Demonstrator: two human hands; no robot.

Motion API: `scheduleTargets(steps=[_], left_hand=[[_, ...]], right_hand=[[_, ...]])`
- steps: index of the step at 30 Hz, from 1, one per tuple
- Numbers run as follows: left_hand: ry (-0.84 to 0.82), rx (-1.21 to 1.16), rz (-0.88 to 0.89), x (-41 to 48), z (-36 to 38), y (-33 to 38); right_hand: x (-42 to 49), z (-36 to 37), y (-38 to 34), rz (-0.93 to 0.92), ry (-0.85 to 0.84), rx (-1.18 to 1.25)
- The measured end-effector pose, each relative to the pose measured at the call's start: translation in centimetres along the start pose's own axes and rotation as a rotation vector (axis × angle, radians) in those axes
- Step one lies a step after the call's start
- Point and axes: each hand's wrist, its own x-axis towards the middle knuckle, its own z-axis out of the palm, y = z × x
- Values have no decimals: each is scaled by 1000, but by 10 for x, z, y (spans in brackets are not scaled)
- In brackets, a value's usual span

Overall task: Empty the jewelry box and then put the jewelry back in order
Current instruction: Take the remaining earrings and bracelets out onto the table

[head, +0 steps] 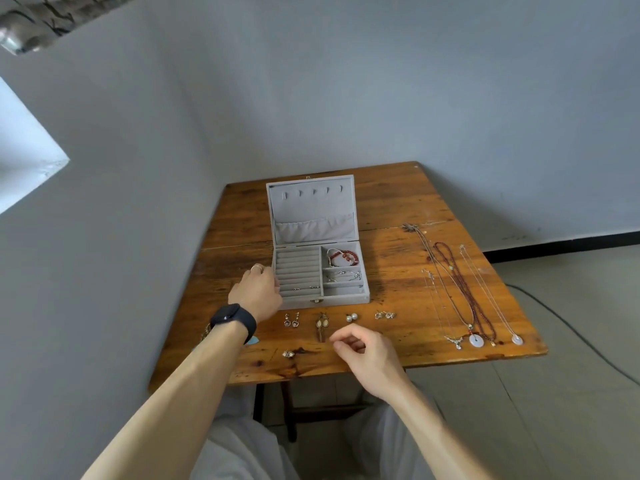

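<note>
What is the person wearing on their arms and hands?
The left wrist has a dark smartwatch with a wide dark strap, and the left hand wears a thin silvery ring. Both forearms are bare, no sleeves. The right hand wears nothing visible.

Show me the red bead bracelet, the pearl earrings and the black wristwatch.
red bead bracelet (350,255): head view, on its red beads.
pearl earrings (348,318): head view, on the left pearl.
black wristwatch (227,314): head view, on its face.

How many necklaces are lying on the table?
4, side by side right of the jewelry box: silver-pendant chain, big white-ring cord, dark red bead string, small white-ring chain farthest right. They overlap, so one could be hidden.
</note>
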Motion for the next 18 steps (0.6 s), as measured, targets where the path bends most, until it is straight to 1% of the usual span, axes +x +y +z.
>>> scheduleTargets(steps=[3,5,7,11,13,18], left_hand=[[227,-310,81,-37,10,0],[294,-372,175,-69,22,5],[291,-323,243,-94,37,12],[228,-237,245,-115,58,21],[214,-223,225,-115,62,23],[189,-244,189,-113,63,25]], right_hand=[[-3,3,2,-15,32,-16],[-4,7,2,-16,52,-44],[-6,9,3,-44,79,-119],[-6,16,-1,-186,131,-348],[-5,17,-2,-175,131,-394],[-1,15,-6,-64,93,-342]])
